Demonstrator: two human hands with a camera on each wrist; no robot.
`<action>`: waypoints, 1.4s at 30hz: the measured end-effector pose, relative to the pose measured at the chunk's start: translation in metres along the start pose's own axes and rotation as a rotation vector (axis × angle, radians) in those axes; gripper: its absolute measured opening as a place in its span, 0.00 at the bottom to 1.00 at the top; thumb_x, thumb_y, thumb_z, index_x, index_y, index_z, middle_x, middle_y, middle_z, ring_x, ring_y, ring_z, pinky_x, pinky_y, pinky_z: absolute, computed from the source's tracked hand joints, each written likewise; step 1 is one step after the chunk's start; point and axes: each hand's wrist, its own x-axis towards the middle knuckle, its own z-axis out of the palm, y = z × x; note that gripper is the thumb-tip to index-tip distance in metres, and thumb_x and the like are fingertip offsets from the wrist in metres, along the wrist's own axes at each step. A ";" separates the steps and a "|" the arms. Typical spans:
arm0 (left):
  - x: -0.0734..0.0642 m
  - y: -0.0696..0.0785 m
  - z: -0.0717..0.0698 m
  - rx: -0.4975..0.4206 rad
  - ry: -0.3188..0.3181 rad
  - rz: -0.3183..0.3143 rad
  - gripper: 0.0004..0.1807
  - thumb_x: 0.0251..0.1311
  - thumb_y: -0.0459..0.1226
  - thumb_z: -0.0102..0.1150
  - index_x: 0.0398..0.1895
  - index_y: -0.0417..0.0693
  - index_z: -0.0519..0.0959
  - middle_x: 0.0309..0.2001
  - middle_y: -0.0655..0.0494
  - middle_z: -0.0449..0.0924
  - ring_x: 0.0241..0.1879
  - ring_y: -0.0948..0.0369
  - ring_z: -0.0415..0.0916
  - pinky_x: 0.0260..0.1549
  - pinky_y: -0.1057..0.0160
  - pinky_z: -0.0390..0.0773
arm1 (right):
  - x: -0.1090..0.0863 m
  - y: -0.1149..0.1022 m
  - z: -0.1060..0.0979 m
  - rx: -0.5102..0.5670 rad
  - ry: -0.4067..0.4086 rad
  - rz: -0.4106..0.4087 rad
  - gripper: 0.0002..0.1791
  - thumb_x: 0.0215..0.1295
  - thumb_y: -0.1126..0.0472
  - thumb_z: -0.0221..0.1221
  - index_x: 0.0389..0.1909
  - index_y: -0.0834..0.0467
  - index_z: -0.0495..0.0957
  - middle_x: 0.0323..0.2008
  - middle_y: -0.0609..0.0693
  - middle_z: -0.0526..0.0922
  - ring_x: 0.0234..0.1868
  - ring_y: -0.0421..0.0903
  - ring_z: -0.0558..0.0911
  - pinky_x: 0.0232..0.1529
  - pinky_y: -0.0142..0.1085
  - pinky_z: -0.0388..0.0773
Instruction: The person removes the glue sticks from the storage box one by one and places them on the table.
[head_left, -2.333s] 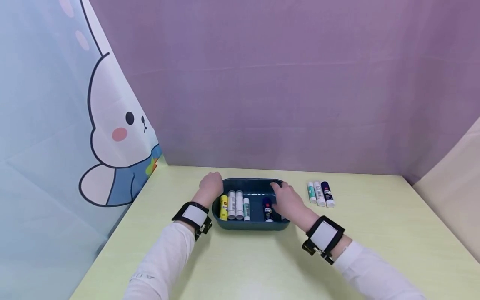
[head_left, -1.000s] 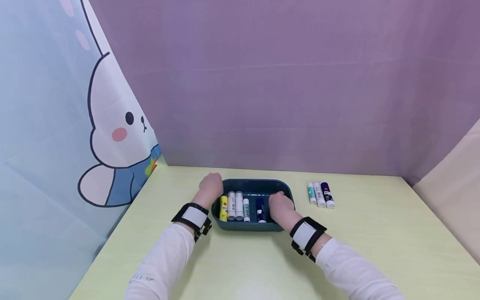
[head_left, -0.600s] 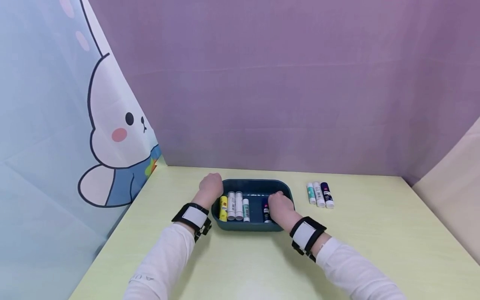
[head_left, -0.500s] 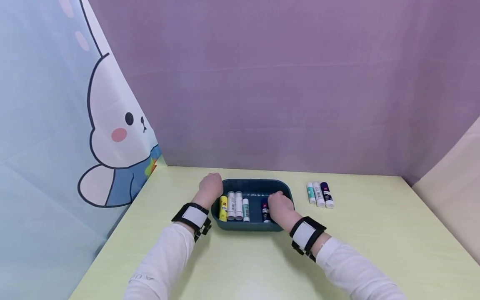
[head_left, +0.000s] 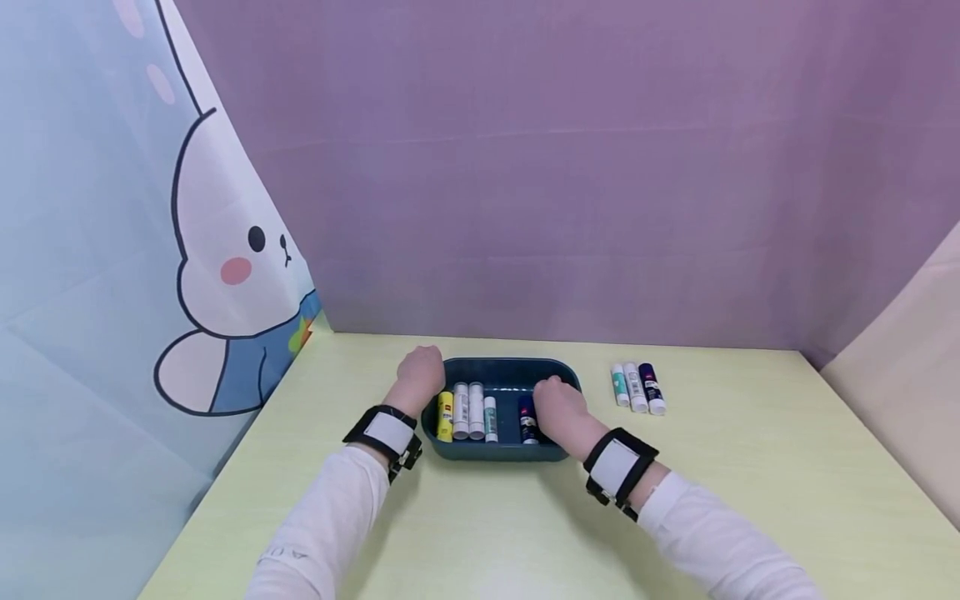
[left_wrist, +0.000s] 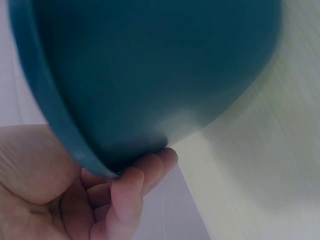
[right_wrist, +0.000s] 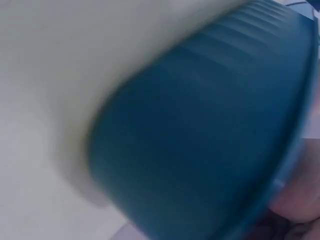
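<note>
A dark teal plastic box (head_left: 495, 452) holds several glue sticks: a yellow one (head_left: 445, 417), two white ones and a small white-and-green one (head_left: 491, 419) lie at its left. A navy glue stick (head_left: 528, 419) lies farther right. My left hand (head_left: 422, 375) grips the box's left rim, its fingers (left_wrist: 127, 195) curled against the outer wall in the left wrist view. My right hand (head_left: 562, 414) reaches over the right side into the box, right beside the navy stick. Its fingers are hidden, so I cannot tell what they hold.
Three more glue sticks lie side by side on the pale yellow table (head_left: 480, 533), right of the box: a green-and-white one (head_left: 619, 385), a white one (head_left: 636, 387) and a navy one (head_left: 652, 389). A purple curtain (head_left: 562, 208) hangs behind.
My right hand has moved left and lower into the box, its fingers now out of sight. The navy stick inside rolled left, then slightly right. My left hand has stayed at the rim.
</note>
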 end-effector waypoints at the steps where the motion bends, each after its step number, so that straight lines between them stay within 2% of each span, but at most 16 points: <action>1: 0.000 0.000 0.000 -0.001 -0.001 -0.002 0.10 0.64 0.34 0.53 0.43 0.36 0.79 0.40 0.44 0.81 0.35 0.53 0.81 0.33 0.56 0.83 | 0.000 0.001 -0.004 0.012 0.004 -0.003 0.09 0.61 0.65 0.60 0.38 0.68 0.79 0.36 0.63 0.80 0.31 0.53 0.83 0.29 0.45 0.82; 6: 0.000 0.000 -0.002 -0.011 -0.008 -0.005 0.10 0.63 0.33 0.53 0.43 0.37 0.79 0.41 0.44 0.81 0.36 0.53 0.80 0.33 0.57 0.82 | 0.006 0.008 -0.026 0.117 -0.023 -0.004 0.04 0.58 0.69 0.59 0.32 0.67 0.77 0.30 0.60 0.79 0.26 0.49 0.80 0.21 0.41 0.79; 11: 0.000 -0.002 -0.002 -0.015 -0.015 -0.002 0.10 0.64 0.33 0.53 0.44 0.37 0.79 0.40 0.44 0.81 0.35 0.54 0.79 0.33 0.57 0.82 | 0.014 0.021 -0.053 0.223 -0.088 0.019 0.05 0.54 0.70 0.61 0.31 0.66 0.75 0.23 0.53 0.75 0.19 0.44 0.74 0.16 0.33 0.72; 16: 0.000 -0.002 -0.002 -0.018 -0.014 -0.001 0.10 0.64 0.33 0.52 0.44 0.37 0.79 0.41 0.44 0.81 0.34 0.55 0.79 0.33 0.57 0.82 | 0.014 0.039 -0.082 0.275 -0.117 0.009 0.06 0.53 0.68 0.61 0.27 0.65 0.73 0.21 0.52 0.72 0.18 0.44 0.72 0.16 0.32 0.69; 21: 0.000 -0.002 -0.001 -0.022 -0.008 0.006 0.10 0.64 0.33 0.53 0.43 0.37 0.79 0.40 0.44 0.81 0.34 0.55 0.79 0.33 0.57 0.82 | 0.014 0.061 -0.100 0.302 -0.128 0.021 0.10 0.53 0.66 0.62 0.34 0.67 0.75 0.28 0.56 0.78 0.25 0.47 0.77 0.23 0.34 0.75; 28: 0.001 -0.001 0.000 -0.023 0.006 0.013 0.10 0.64 0.33 0.53 0.43 0.37 0.80 0.39 0.44 0.81 0.34 0.54 0.80 0.31 0.57 0.82 | 0.009 0.094 -0.115 0.340 -0.151 0.087 0.20 0.56 0.65 0.59 0.48 0.71 0.73 0.37 0.62 0.79 0.26 0.48 0.78 0.26 0.35 0.75; 35: 0.000 -0.001 0.000 -0.024 0.005 0.010 0.10 0.64 0.33 0.53 0.42 0.36 0.80 0.39 0.44 0.81 0.34 0.54 0.80 0.32 0.57 0.82 | 0.005 0.125 -0.121 0.343 -0.118 0.140 0.26 0.57 0.65 0.58 0.55 0.75 0.69 0.43 0.70 0.77 0.29 0.50 0.81 0.26 0.35 0.79; 42: 0.002 -0.002 0.001 -0.022 0.009 0.007 0.10 0.64 0.33 0.52 0.42 0.37 0.80 0.38 0.44 0.81 0.33 0.54 0.80 0.31 0.57 0.82 | 0.005 0.155 -0.111 0.372 -0.096 0.194 0.27 0.59 0.65 0.57 0.56 0.77 0.66 0.45 0.75 0.74 0.31 0.55 0.82 0.25 0.36 0.81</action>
